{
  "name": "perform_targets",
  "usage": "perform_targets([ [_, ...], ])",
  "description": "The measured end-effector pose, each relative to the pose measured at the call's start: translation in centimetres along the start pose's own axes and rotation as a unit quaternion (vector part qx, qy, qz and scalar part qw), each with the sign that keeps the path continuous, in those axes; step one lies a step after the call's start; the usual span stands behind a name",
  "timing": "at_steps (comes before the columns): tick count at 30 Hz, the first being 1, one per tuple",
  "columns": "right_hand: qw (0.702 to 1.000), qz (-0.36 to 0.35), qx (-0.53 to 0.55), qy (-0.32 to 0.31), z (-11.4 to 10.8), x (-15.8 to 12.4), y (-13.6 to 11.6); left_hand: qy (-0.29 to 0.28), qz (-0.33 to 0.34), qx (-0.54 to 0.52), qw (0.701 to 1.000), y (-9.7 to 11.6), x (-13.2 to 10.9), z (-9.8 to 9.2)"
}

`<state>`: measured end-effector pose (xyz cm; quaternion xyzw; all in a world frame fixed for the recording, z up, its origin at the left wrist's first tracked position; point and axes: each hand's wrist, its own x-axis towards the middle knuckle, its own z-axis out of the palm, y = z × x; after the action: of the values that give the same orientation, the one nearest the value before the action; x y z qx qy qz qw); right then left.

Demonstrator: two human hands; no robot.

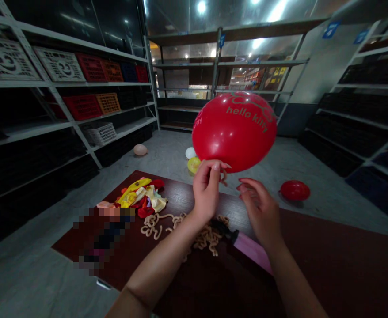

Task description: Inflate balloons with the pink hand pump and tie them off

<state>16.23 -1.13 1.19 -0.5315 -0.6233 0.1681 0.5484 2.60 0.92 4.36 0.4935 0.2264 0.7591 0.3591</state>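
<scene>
A red balloon [233,132] printed with "hello kitty" is inflated above the table. My left hand [207,187] pinches it at its lower end, where the neck is hidden by my fingers. A short piece of tan cord [224,177] hangs from that pinch. Just to the right, my right hand [258,205] is apart from the balloon, its fingers loosely bent with nothing seen in them. Below my hands lie a heap of tan cord pieces [209,238] and a pink balloon pump [252,251] with a black end.
Uninflated balloons [141,196] lie piled at the table's [329,256] far left. A blurred-out patch covers something nearby. On the floor rest a red balloon [295,190], a yellow one [194,165], a white one [190,153] and a pale pink one [140,150]. Shelves with crates [89,67] surround the space.
</scene>
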Motion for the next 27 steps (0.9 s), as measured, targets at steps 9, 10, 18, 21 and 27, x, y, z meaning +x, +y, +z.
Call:
perform_targets([
  [9,0.997,0.062,-0.034,0.013,-2.6,-3.6,4.6,-0.127,0.052,0.233,0.963,-4.3,8.3,2.1],
  [10,0.998,0.058,-0.034,0.016,-2.6,-3.8,5.1,-0.189,0.025,0.253,0.949,-5.3,10.3,2.7],
  [18,0.999,0.021,-0.013,-0.024,-3.1,-5.1,5.5,-0.436,-0.019,0.525,0.731,-6.9,15.1,1.1],
  [21,0.998,0.024,-0.023,-0.057,-2.4,-5.6,5.4,-0.408,-0.043,0.577,0.706,-5.8,13.2,-3.4],
  [27,0.991,-0.014,0.011,-0.131,0.1,-6.8,4.8,-0.297,-0.132,0.655,0.682,-0.8,11.4,-15.3],
])
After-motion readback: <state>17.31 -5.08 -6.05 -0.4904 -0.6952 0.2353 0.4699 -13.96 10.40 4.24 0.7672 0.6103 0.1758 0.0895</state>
